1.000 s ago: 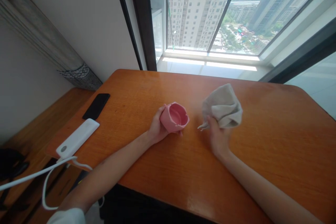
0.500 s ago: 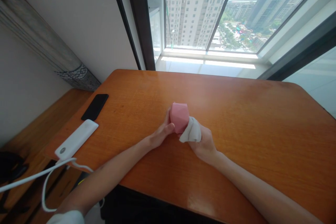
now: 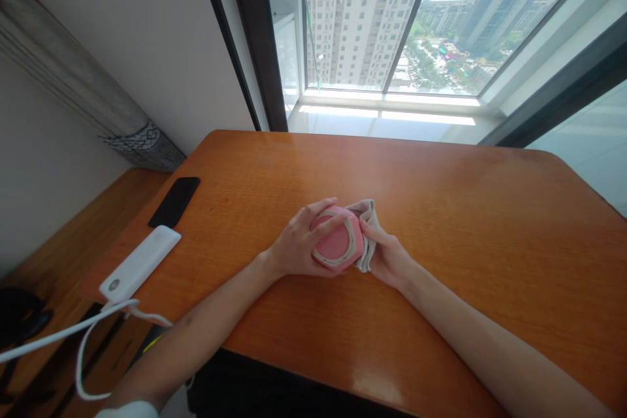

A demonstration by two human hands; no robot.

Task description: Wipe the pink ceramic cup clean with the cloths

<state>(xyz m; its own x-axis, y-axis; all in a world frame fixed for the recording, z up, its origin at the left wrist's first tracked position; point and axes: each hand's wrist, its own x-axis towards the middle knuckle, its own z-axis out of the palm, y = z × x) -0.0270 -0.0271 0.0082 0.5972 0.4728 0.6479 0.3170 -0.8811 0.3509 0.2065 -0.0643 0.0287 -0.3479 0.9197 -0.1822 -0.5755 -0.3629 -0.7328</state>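
Note:
A pink faceted vessel, like a small ceramic cup or pot (image 3: 335, 243), is held above the table with a round face ringed in beige turned up toward me. My left hand (image 3: 300, 240) wraps round it from the left, fingers across its top and front. On its right side a folded pale grey cloth (image 3: 367, 209) presses against the wall, pinched in my right hand (image 3: 388, 256) with the thumb on the near side. The right fingers behind the cloth are hidden.
Both hands are over a brown wooden table (image 3: 465, 261). To the left lie a black phone (image 3: 174, 202) and a white power bank (image 3: 140, 261), with a white cable (image 3: 63, 333) running off the table's left edge. A window (image 3: 382, 32) stands beyond the far edge.
The pink vessel has been turned so its ringed round face shows. My left hand has shifted over its top, and the cloth has moved up along the right side.

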